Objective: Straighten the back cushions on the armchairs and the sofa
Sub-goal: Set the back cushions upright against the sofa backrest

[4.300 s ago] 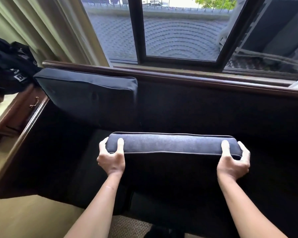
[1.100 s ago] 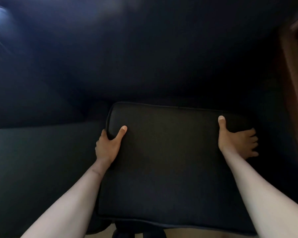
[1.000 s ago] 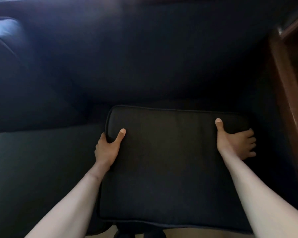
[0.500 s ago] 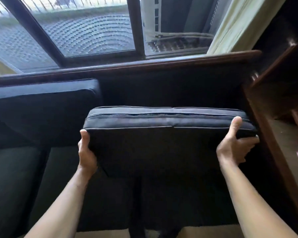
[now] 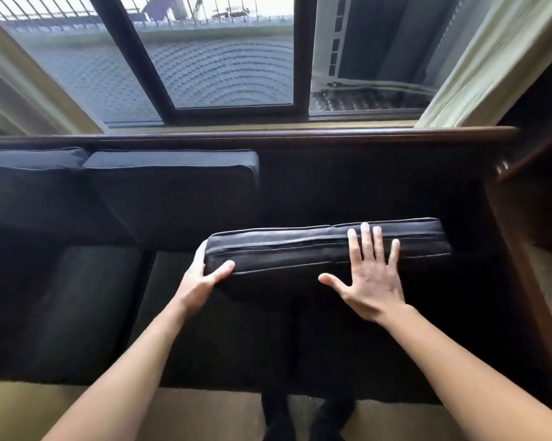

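A dark navy back cushion (image 5: 421,241) stands on edge over the right seat of the sofa (image 5: 347,189), away from the backrest and tilted toward me. My left hand (image 5: 201,278) grips its left end, thumb on the front face. My right hand (image 5: 371,275) lies flat with fingers spread on the cushion's front and top edge, holding nothing. Two more navy back cushions (image 5: 172,186) (image 5: 29,183) lean upright against the backrest to the left.
The sofa's dark wooden back rail (image 5: 268,136) runs under a window (image 5: 223,52) with pale curtains (image 5: 491,58) on both sides. A wooden side table (image 5: 542,218) stands close at the right. Tan carpet (image 5: 45,405) lies before the sofa, my dark feet (image 5: 306,415) on it.
My right hand has let go of the cushion's right end and now rests open on its front. The cushion sits lower and farther right in the view; my left hand keeps its grip.
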### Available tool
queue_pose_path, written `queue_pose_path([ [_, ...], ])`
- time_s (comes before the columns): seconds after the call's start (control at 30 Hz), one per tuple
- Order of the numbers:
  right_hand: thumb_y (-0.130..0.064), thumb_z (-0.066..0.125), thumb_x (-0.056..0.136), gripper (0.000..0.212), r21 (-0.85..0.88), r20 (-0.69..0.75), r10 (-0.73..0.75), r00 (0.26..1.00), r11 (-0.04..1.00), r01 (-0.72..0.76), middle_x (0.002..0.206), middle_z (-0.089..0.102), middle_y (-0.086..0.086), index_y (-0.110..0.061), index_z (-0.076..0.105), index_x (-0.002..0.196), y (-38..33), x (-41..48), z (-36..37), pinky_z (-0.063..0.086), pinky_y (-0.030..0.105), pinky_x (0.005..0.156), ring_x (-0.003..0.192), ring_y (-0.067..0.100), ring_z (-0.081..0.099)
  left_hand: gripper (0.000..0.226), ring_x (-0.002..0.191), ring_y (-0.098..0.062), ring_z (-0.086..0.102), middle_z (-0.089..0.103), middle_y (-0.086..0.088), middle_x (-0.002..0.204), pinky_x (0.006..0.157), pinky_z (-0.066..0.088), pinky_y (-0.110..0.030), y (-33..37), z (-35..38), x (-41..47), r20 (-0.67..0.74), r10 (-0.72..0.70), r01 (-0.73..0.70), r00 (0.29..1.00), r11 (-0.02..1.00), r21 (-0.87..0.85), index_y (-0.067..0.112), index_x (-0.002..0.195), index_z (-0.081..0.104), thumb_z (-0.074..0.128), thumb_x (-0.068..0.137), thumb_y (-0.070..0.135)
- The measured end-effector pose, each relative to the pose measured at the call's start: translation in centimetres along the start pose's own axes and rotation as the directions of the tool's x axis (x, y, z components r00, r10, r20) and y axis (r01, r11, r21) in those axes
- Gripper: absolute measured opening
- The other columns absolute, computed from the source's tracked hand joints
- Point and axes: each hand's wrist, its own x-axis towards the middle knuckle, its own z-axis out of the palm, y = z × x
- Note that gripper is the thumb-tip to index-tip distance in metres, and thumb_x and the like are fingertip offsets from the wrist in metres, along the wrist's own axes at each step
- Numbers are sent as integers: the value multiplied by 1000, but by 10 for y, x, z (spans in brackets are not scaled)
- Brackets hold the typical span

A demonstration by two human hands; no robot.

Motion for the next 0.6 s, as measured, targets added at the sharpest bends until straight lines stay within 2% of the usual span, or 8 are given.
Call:
queue_pose_path([
  [0.03,-94,33,81,125,-58,50,-75,996,995,78,170,-22,14,-12,-18,161,-13,4,-1,-19,62,121,156,36,-24,99,129,9,58,63,28,139,107,42,-16,-3,-6,0,53,-22,18,998,997,72,41,158,34,90,76,46],
  [0.1,-89,58,70,142,-129,110,-172,979,974,185,173,-8,14,-8,-11,163,-40,17,-5,-7,65,124,157,41,-14,121,129,4,56,57,27,139,102,44,-18,-10,-14,1,119,-63,32,991,970,239,46,155,22,99,62,38],
  [0.2,-73,79,58,141,-178,119,-339,933,918,356,162,30,11,-8,10,163,-84,29,-2,9,67,123,151,40,26,123,120,-12,65,66,10,129,94,56,-25,-17,-10,5,87,-91,64,992,960,274,51,147,24,98,53,23],
  [0.27,-63,86,51,136,-184,97,-377,921,903,389,143,47,11,-8,23,158,-112,30,4,27,63,118,129,36,47,117,116,-12,69,71,10,123,90,58,-21,-24,-6,7,70,-66,49,995,974,222,52,145,33,97,55,14],
  [0.33,-52,89,47,126,-176,42,-360,932,916,362,131,53,12,-8,33,151,-130,26,8,37,58,109,114,36,53,105,112,-11,71,73,10,117,89,60,-23,-29,-5,4,43,-42,33,998,981,190,51,137,44,97,55,13],
  [0.43,-45,90,47,112,-162,-34,-354,935,925,345,121,58,10,-8,44,141,-128,14,-1,43,53,99,104,34,56,92,111,-9,71,73,11,117,92,61,-31,-22,-5,-9,23,25,-29,999,984,178,50,129,51,96,56,18],
  [0.6,-46,93,50,105,-54,-168,-353,920,936,349,124,61,8,-8,47,137,-105,-4,-48,46,52,97,103,34,58,92,117,-6,66,69,18,123,101,57,-38,24,-11,-35,2,230,-228,973,963,142,47,131,55,97,53,21],
])
